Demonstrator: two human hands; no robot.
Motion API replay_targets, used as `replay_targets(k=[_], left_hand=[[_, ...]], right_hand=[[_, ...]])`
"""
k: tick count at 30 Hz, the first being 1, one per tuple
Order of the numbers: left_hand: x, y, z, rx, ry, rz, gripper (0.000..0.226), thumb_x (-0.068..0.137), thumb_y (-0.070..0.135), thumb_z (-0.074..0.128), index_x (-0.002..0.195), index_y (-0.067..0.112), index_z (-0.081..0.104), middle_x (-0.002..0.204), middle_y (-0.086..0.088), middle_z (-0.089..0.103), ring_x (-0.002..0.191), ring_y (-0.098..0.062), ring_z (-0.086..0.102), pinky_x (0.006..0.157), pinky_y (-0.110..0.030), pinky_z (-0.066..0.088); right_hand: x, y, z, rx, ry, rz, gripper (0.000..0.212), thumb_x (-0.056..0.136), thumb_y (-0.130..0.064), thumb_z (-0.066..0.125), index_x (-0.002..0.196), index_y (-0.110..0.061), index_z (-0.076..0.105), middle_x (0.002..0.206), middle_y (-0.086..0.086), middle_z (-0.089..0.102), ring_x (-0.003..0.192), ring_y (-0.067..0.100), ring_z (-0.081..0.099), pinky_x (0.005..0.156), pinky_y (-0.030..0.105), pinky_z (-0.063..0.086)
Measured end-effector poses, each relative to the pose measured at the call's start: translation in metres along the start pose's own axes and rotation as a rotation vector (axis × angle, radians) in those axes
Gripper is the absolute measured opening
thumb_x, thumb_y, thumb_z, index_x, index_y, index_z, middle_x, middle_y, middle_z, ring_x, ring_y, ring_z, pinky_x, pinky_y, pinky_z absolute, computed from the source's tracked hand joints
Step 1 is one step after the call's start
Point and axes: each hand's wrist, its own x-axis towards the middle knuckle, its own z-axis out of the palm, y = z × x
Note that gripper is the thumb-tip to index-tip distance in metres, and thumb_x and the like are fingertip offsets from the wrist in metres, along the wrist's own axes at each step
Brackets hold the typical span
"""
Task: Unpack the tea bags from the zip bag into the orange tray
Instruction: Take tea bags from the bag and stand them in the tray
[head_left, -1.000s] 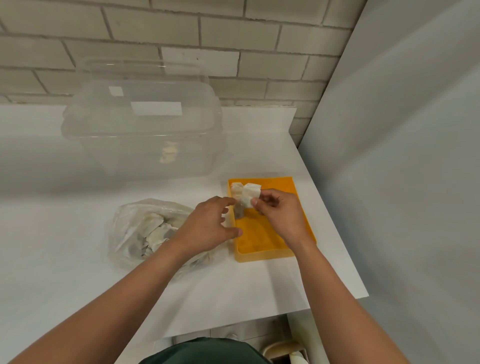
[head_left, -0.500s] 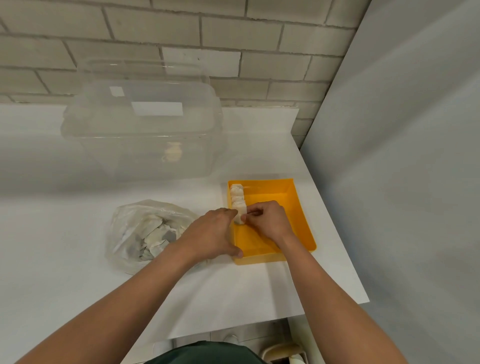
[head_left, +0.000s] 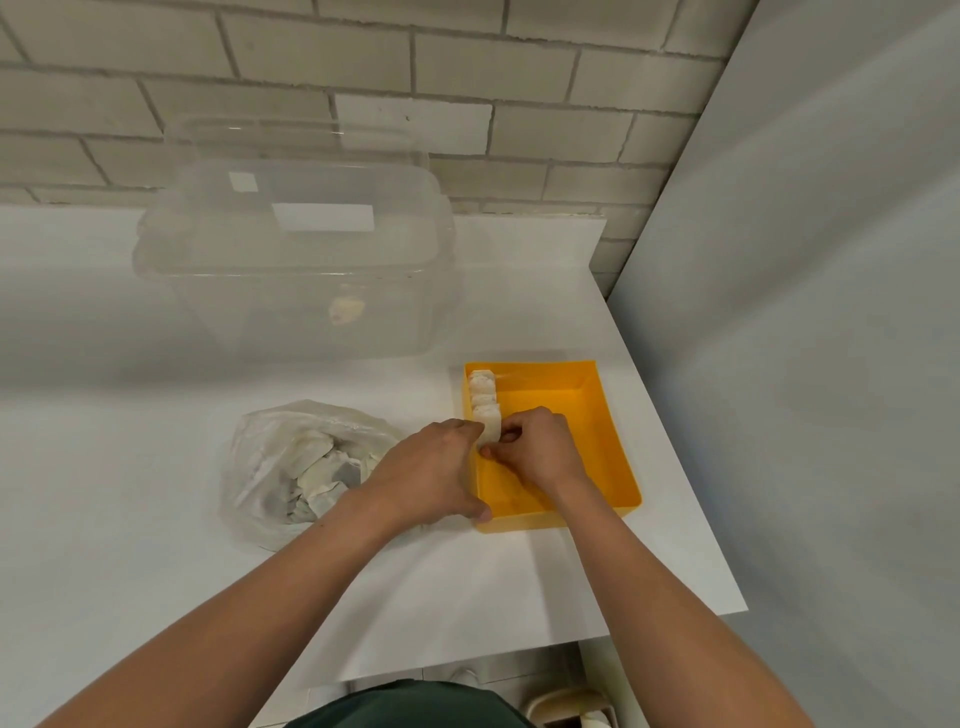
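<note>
1. Pinching one tea bag (head_left: 490, 427) with my right hand (head_left: 543, 449), I stand it in the orange tray (head_left: 615, 447) so it joins the row (head_left: 482, 387) just past my fingers.
2. My left hand (head_left: 431, 467) leans on the tray wall, maybe steadying it; I cannot tell if it pinches.
3. The bag stands up tall, flat side facing me.
4. The zip bag (head_left: 291, 462) lies left of both hands.

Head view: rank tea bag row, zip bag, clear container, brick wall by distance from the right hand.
1. tea bag row, touching, just left.
2. zip bag, left, and clear container, behind-left: too close to call.
3. brick wall, back.
</note>
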Motion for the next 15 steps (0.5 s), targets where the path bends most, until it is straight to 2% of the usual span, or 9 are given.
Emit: replay_targets(k=[3,5,7,10,12,15], left_hand=[[-0.001,-0.001,-0.001,0.001,0.002,0.017,0.094,0.078,0.052,0.084,0.155,0.020,0.039,0.157,-0.001,0.046,0.141,-0.023,0.044,0.110,-0.040,0.044],[-0.003,-0.004,-0.003,-0.048,0.064,0.038,0.086,0.084,0.053,0.078,0.155,0.023,0.040,0.158,0.002,0.044,0.142,-0.020,0.042,0.111,-0.038,0.042],[-0.010,-0.011,-0.007,-0.119,0.197,0.088,0.072,0.090,0.052,0.072,0.152,0.026,0.047,0.153,0.006,0.050,0.139,-0.017,0.045,0.110,-0.032,0.041],[-0.027,-0.030,-0.014,-0.223,0.456,0.133,0.041,0.095,0.039,0.071,0.133,0.027,0.065,0.134,0.009,0.062,0.125,-0.014,0.056,0.097,-0.024,0.042],[-0.042,-0.049,-0.016,-0.256,0.629,0.089,0.026,0.094,0.027,0.074,0.120,0.025,0.072,0.124,0.009,0.065,0.118,-0.015,0.059,0.089,-0.023,0.041],[-0.065,-0.086,-0.013,-0.223,0.786,-0.070,0.019,0.090,0.017,0.076,0.108,0.023,0.076,0.125,0.005,0.063,0.122,-0.020,0.052,0.089,-0.026,0.039]], right_hand=[[-0.005,-0.002,-0.009,-0.008,0.015,0.007,0.031,0.075,-0.040,0.088,0.100,-0.022,0.081,0.091,-0.002,0.078,0.087,0.017,0.070,0.081,0.033,0.057],[-0.012,-0.003,-0.020,0.025,0.071,0.014,0.035,0.075,-0.040,0.088,0.100,-0.017,0.080,0.089,0.001,0.078,0.085,0.018,0.069,0.081,0.034,0.056],[-0.023,-0.007,-0.030,0.091,0.139,0.003,0.033,0.079,-0.038,0.086,0.104,-0.018,0.079,0.093,-0.001,0.077,0.086,0.011,0.070,0.084,0.031,0.057],[-0.044,-0.023,-0.034,0.198,0.229,-0.047,0.022,0.087,-0.036,0.079,0.106,-0.025,0.079,0.091,-0.016,0.073,0.083,-0.003,0.066,0.076,0.011,0.051],[-0.060,-0.040,-0.028,0.256,0.280,-0.117,0.015,0.090,-0.030,0.077,0.104,-0.024,0.079,0.092,-0.018,0.072,0.087,-0.006,0.065,0.072,0.006,0.047],[-0.083,-0.075,-0.012,0.329,0.304,-0.298,0.011,0.092,-0.019,0.075,0.102,-0.020,0.079,0.097,-0.012,0.074,0.088,-0.001,0.067,0.075,0.007,0.048]])
